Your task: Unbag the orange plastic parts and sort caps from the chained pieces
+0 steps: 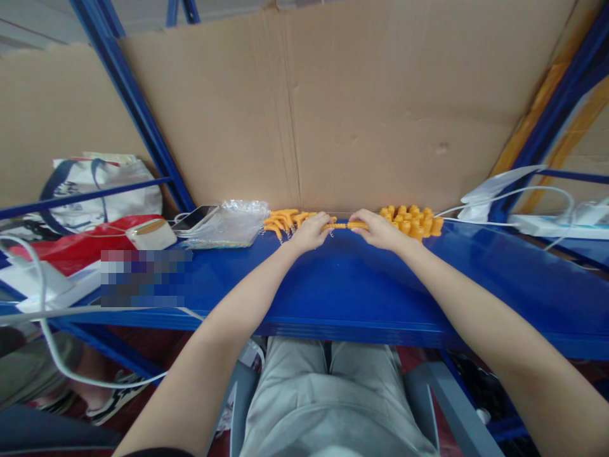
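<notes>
Both hands meet over the back of the blue table, at either end of a small orange segmented piece [340, 225] held level. My left hand [311, 233] is closed on its left end, near a short dangling chain. At the right end, my right hand [378, 230] pinches an orange part [356, 225]; whether the two parts are joined I cannot tell. Left of my left hand lies a heap of orange pieces with small metal chains [283, 220]. Close behind my right hand stand several orange cup-like pieces [413, 222] in a cluster.
The blue table [352, 285] backs onto a cardboard wall [356, 108]. To the left are clear plastic bags [233, 225], a phone [197, 218], a red bag [95, 244] and a white cable [45, 343]. A power strip [561, 225] lies right. Another person's legs show lower left.
</notes>
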`<act>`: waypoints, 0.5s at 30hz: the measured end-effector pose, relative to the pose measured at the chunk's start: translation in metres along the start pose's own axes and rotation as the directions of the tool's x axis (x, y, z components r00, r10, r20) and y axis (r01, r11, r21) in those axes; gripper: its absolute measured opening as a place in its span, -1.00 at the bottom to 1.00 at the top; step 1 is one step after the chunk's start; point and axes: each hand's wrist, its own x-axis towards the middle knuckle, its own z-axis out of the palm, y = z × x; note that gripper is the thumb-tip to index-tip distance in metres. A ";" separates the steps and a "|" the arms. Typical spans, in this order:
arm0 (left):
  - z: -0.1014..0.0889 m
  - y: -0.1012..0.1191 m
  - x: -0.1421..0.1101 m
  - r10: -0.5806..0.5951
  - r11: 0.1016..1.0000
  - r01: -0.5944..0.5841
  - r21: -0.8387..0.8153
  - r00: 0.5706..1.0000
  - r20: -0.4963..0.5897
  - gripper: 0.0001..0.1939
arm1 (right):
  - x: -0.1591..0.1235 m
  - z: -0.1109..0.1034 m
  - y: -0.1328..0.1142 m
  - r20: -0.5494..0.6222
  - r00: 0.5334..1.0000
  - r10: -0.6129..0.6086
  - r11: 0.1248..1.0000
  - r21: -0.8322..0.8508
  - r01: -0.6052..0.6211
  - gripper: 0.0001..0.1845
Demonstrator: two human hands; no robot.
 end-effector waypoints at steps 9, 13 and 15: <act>-0.008 0.017 0.002 0.101 0.993 -0.101 0.063 0.995 -0.002 -0.81 | 0.006 -0.002 -0.028 0.070 0.829 0.555 0.705 0.489 -0.514 -0.87; -0.009 0.019 0.003 0.105 0.993 -0.104 0.055 0.994 -0.012 -0.81 | 0.008 -0.004 -0.033 0.136 0.769 0.625 0.547 0.627 -0.555 -0.79; -0.008 0.017 0.003 0.083 0.995 -0.083 0.047 0.996 -0.016 -0.81 | 0.007 -0.006 -0.031 0.190 0.763 0.618 0.482 0.675 -0.558 -0.79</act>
